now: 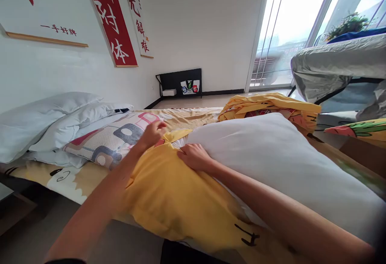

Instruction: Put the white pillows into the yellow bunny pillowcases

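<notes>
A yellow pillowcase (169, 187) hangs over the near edge of the bed, with a white pillow (256, 147) lying partly in it and bulging out to the right. My right hand (194, 156) is closed on the pillowcase's edge where it meets the white pillow. Just left of the opening, my left hand (154, 132) has its fingers curled, close above the yellow cloth. Whatever those fingers may hold is hidden. A patterned pillow (116, 137) lies right behind my left hand and forearm.
White pillows (57, 115) are stacked at the left against the wall. Crumpled yellow bedding (268, 103) lies beyond the white pillow. A cardboard box (343, 151) stands at the right, near a grey-covered object (337, 63) by the window. A black panel (171, 81) leans at the far wall.
</notes>
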A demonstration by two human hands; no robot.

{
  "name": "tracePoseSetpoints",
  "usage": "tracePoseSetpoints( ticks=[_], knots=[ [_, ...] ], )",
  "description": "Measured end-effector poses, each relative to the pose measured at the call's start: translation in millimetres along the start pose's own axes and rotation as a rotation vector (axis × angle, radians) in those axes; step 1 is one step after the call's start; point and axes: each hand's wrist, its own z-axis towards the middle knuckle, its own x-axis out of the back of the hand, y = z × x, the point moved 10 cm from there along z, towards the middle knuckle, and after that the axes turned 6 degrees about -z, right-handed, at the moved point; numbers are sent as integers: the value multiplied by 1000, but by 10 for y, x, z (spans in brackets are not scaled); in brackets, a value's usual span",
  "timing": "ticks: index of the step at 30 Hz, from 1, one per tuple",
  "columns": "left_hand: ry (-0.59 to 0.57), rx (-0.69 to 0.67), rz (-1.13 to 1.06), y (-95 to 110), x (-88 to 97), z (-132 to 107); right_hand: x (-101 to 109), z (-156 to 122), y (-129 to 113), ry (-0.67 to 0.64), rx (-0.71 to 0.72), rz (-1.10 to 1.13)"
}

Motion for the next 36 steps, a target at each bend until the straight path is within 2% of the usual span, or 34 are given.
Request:
tracePoseSetpoints(
  ticks=[2,3,6,8,10,11,13,15,18,21,26,28,33,36],
  knots=[
    [-104,-38,13,326,-302,113,118,-86,6,46,-29,-29],
    [-162,-24,31,415,-463,144,197,-116,24,56,-24,-43],
    [-271,51,92,467,-814,147,443,-123,159,-30,127,3],
    [-278,72,125,430,-896,113,669,-72,457,-60,192,69],
    [-275,74,150,392,-902,79,1011,3,1069,132,-2,-2],
    [-276,73,162,379,-892,68,1083,10,1355,179,-102,-91],
    [-270,74,185,367,-861,68,1009,7,1722,169,-181,-156],
    [-249,76,209,381,-827,95,773,-6,1865,96,-184,-159],
    [-170,64,249,456,-753,176,511,-59,1762,33,-153,-166],
    [-57,17,282,618,-613,264,528,-179,1452,56,-136,-212],
    [98,-114,293,1031,-262,320,830,-575,869,196,-152,-340],
    [149,-147,274,1189,-89,304,970,-741,720,263,-164,-390],
    [298,-224,161,1612,373,213,1458,-1018,697,444,-266,-447],
    [504,-408,-75,1951,724,76,1832,-1140,580,636,-202,-539]
  ],
)
